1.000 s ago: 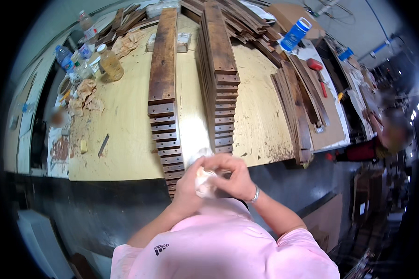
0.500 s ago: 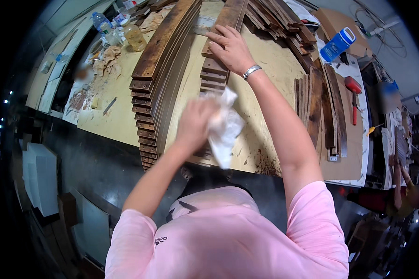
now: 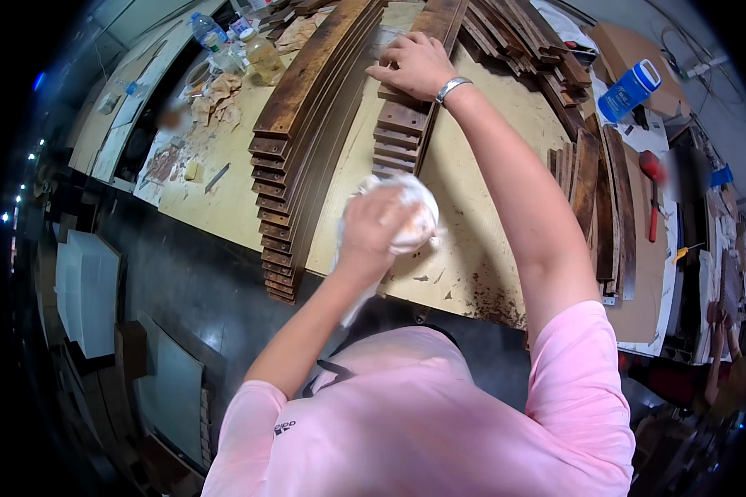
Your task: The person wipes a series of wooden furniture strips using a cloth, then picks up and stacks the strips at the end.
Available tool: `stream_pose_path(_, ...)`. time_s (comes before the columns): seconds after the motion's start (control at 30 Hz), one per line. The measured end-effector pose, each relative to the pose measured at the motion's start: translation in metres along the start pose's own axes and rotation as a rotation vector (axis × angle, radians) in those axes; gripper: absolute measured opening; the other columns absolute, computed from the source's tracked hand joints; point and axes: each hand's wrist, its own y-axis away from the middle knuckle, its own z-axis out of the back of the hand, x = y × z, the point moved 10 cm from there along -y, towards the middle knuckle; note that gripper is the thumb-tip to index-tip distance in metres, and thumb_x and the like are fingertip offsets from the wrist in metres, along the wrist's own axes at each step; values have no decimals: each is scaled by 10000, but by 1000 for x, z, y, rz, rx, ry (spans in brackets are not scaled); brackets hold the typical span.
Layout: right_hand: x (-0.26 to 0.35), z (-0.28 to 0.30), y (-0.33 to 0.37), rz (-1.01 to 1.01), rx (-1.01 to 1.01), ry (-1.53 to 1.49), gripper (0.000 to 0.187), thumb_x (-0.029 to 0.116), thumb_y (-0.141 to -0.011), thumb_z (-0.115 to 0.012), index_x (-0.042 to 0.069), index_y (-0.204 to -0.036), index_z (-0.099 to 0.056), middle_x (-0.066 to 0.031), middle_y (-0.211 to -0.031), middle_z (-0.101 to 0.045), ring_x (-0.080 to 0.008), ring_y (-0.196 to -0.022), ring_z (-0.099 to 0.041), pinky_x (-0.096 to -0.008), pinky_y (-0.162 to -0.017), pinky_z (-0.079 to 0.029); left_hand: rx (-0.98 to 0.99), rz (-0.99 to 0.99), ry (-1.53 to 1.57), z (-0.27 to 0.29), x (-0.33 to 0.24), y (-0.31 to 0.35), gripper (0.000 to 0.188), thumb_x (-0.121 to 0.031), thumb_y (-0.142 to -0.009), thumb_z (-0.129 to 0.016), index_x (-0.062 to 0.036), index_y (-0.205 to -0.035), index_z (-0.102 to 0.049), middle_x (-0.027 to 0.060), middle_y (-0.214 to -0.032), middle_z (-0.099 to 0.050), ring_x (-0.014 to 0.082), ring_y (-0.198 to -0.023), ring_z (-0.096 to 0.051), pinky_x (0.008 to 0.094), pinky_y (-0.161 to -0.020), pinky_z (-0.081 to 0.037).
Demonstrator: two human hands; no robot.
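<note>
My left hand is closed on a bunched white cloth with brownish stains. It is at the near end of the middle stack of dark wooden slats, and the cloth covers part of that end. A loose tail of cloth hangs below the wrist. Farther up the same stack, my right hand lies across the top slat, fingers bent over it; a metal bracelet circles that wrist. Just left stands a longer stack of brown slats, its near ends stepped and drilled with small holes.
More slats are piled at the far right, with others leaning at the right edge. A blue bottle and a red-headed mallet are beyond. On the left are a jar, crumpled paper and a yellowish block.
My left hand and the cloth have shifted slightly lower, the cloth now bunched rounder. My right hand's fingers, spread before, are more bent and drawn together. The whole view has shifted a little.
</note>
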Motion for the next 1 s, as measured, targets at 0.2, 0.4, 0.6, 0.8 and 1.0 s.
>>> stream_pose_path(0.2, -4, -12, 3, 48, 33, 227, 363, 471, -928, -461, 307, -1172, -675, -41, -1291, -577, -304, -1291, -407, -484, -1077, -298, 342, 107, 157, -27, 22, 162, 197, -87, -739, -666, -156, -911, -731, 15, -998, -663, 251, -951, -579, 443, -934, -404)
stream_pose_path(0.4, 8, 0, 5, 65, 133, 149, 436, 498, -923, -478, 170, -1107, -698, -94, -1242, -567, -317, -1252, -403, -501, -1020, -335, 2, 145, 201, 23, 18, 74, 290, -96, -727, -672, -139, -1006, -740, 101, -1111, -648, 322, -992, -581, 421, -866, -429)
stream_pose_path(0.6, 9, -5, 0, 106, 101, 149, 405, 474, -930, -465, 204, -1134, -687, -107, -1230, -577, -338, -1259, -404, -526, -1029, -337, 397, 230, 253, -35, 43, 203, 225, -83, -710, -667, -114, -922, -735, 64, -1050, -669, 300, -959, -588, 413, -859, -444)
stream_pose_path(0.8, -2, -14, 2, 98, 61, 239, 396, 471, -931, -465, 236, -1181, -663, -97, -1288, -558, -325, -1292, -389, -521, -1052, -317, -4, 208, 250, 40, 15, 51, 300, -174, -727, -750, -91, -1015, -728, 101, -1174, -637, 312, -1046, -563, 403, -860, -466)
stream_pose_path(1.0, -8, -14, -2, 38, 45, 174, 495, 541, -936, -417, 214, -1208, -670, -68, -1324, -550, -268, -1315, -392, -500, -1098, -264, 122, -40, 144, -25, 8, 67, 311, -196, -713, -734, -142, -1019, -735, 30, -1178, -661, 258, -1030, -562, 414, -930, -402)
